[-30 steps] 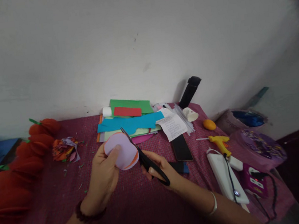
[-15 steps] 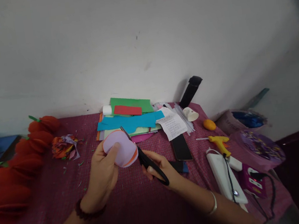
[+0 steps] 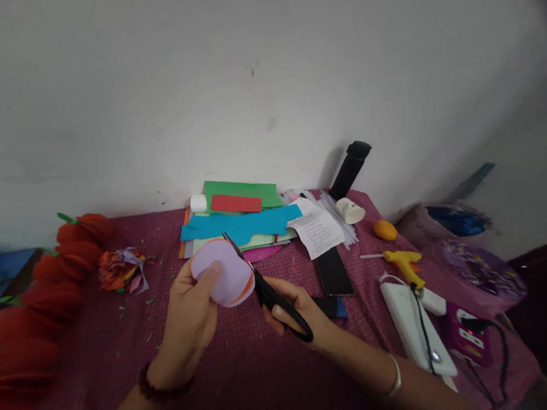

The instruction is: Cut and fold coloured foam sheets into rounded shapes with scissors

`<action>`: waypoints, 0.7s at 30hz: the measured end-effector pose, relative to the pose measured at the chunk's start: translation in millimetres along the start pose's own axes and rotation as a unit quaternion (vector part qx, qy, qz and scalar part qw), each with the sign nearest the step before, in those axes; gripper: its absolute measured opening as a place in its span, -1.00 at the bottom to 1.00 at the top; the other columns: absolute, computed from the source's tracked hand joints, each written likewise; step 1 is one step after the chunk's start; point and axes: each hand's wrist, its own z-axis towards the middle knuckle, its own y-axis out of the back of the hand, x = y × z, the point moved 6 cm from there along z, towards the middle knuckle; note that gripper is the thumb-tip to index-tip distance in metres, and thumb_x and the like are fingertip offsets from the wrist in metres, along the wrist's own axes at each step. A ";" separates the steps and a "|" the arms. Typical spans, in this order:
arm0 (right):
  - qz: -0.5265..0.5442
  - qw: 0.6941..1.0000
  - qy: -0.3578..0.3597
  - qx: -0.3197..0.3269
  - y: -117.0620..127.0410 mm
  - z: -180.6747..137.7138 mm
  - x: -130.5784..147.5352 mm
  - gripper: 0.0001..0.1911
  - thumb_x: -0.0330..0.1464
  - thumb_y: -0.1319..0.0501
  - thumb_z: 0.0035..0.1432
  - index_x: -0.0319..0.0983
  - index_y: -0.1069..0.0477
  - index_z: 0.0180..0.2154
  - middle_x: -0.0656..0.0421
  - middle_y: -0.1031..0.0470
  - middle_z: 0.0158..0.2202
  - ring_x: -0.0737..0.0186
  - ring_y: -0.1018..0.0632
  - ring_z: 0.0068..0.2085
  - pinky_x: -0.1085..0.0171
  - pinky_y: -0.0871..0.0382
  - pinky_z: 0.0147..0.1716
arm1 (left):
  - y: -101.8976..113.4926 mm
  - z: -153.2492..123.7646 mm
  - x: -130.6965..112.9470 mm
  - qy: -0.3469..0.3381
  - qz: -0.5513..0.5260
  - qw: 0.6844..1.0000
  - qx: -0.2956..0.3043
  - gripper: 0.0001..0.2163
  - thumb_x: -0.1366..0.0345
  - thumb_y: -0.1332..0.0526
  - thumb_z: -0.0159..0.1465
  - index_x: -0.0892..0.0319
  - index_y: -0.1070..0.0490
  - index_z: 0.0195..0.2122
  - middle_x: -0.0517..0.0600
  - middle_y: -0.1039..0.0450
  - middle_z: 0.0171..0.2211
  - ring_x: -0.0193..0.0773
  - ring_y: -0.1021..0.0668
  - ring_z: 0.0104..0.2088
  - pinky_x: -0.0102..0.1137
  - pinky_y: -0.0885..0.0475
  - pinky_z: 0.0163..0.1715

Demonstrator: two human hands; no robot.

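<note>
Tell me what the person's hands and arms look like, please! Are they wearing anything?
Both hands are bare, with no gloves, and no sleeves show on the arms. Above the left hand, around the wrist, is a dark reddish-brown bracelet that looks beaded. Farther up the arm from the right hand is a thin, pale, silvery bangle.

Pinched in the left hand (image 3: 191, 310), a lilac paper disc (image 3: 230, 279) overlaps orange paper (image 3: 245, 292); from the right hand (image 3: 299, 306), black scissors (image 3: 263, 290) slant forward, blades beside the disc's right edge.
</note>
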 end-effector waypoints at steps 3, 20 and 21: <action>-0.010 1.000 0.010 0.007 -1.5 -0.5 3.9 -0.32 -0.03 -0.27 0.12 -0.23 -0.27 0.18 0.31 -0.32 -0.50 0.50 -0.24 -0.62 0.41 -0.10 -0.62 | 0.4 0.9 -3.5 0.008 0.003 1.000 0.014 -0.77 0.34 -0.41 0.05 0.19 -0.56 -0.24 -0.03 -0.60 -0.34 -0.27 -0.60 -0.36 -0.40 -0.52 -0.32; -0.026 0.999 -0.027 0.027 5.7 -11.9 29.1 -0.38 -0.10 -0.29 0.15 -0.25 -0.30 0.16 0.32 -0.29 -0.53 0.51 -0.23 -0.63 0.42 -0.07 -0.65 | 2.4 8.0 -12.3 0.093 0.007 0.993 0.070 -0.74 0.39 -0.45 -0.06 0.23 -0.59 -0.29 0.00 -0.59 -0.47 -0.29 -0.55 -0.56 -0.42 -0.49 -0.54; -0.027 0.999 -0.026 0.032 6.4 -13.2 31.2 -0.38 -0.10 -0.29 0.15 -0.26 -0.31 0.16 0.33 -0.28 -0.55 0.51 -0.22 -0.63 0.42 -0.07 -0.65 | 2.9 8.3 -12.1 0.098 0.009 0.992 0.074 -0.73 0.39 -0.45 -0.05 0.23 -0.59 -0.27 0.00 -0.59 -0.47 -0.30 -0.55 -0.56 -0.43 -0.49 -0.54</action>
